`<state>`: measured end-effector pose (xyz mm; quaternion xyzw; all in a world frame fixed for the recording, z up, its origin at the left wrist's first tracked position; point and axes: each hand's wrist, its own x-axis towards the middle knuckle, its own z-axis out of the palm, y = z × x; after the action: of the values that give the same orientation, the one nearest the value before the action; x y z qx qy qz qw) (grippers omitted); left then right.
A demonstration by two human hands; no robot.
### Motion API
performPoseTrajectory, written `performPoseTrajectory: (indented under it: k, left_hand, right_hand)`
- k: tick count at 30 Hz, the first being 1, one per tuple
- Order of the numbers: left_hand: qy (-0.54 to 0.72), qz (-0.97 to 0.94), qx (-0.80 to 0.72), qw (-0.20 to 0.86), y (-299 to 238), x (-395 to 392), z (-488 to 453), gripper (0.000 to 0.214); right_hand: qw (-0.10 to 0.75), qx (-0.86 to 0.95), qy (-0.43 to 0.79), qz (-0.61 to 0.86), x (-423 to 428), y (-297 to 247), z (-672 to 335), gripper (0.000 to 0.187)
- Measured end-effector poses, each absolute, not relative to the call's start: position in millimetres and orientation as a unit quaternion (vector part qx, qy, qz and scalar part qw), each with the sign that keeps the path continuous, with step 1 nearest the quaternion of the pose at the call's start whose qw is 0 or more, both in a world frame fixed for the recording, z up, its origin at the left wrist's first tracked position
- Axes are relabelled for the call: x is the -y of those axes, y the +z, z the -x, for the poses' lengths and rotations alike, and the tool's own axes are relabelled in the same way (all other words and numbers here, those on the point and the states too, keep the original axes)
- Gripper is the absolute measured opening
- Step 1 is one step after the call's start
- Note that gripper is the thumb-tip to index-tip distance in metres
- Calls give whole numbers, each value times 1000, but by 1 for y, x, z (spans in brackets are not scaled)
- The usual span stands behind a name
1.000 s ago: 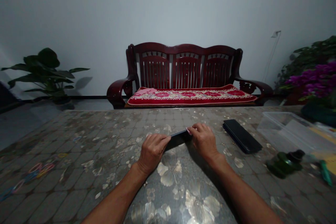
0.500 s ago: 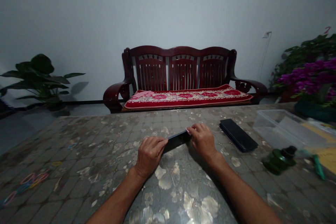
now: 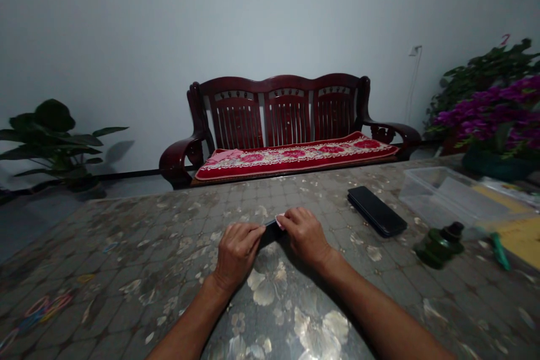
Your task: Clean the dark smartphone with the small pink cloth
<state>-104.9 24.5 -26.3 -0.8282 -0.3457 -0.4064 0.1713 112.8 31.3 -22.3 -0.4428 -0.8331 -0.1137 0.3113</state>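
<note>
A dark slab that looks like a phone (image 3: 271, 234) is held tilted on edge above the middle of the table. My left hand (image 3: 238, 248) pinches its left end between thumb and fingers. Closed at the upper edge is my right hand (image 3: 304, 234), with a small pale pink wipe (image 3: 280, 221) under its fingertips, pressed to the phone. The right hand covers the phone's far end. To the right, a black phone-like slab (image 3: 377, 211) lies flat on the table.
The patterned tabletop (image 3: 177, 270) carries a green bottle (image 3: 439, 247), a clear plastic box (image 3: 426, 194), yellow paper (image 3: 521, 242) and a green object (image 3: 500, 251) at right. Colourful rubber bands (image 3: 46, 309) lie left. Purple flowers (image 3: 493, 115) stand back right; a wooden bench (image 3: 287, 87) is behind.
My right hand has slid left along the phone's upper edge with the wipe, closer to my left hand. The left hand keeps its hold. The view has shifted slightly.
</note>
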Motion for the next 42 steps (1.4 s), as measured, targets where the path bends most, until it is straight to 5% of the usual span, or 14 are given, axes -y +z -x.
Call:
performPoseTrajectory:
  k: [13,28,38,42]
  left_hand:
    - [-395,836,355,135,-23,-30,107,16]
    - [-265,854,422,152,-12,-42,64,9]
    - [-181,821,541,1,6,-43,61,19]
    - [-174,764,618,-66,10,-57,65,20]
  right_hand:
    - [426,683,140,577,-71,-39,-160,26]
    - [450,669,145,574,-64,-38,-149,25]
    - [266,689,144,658,-58,-36,-150,24]
    - [306,686,94,653,-57,-31,-153,28]
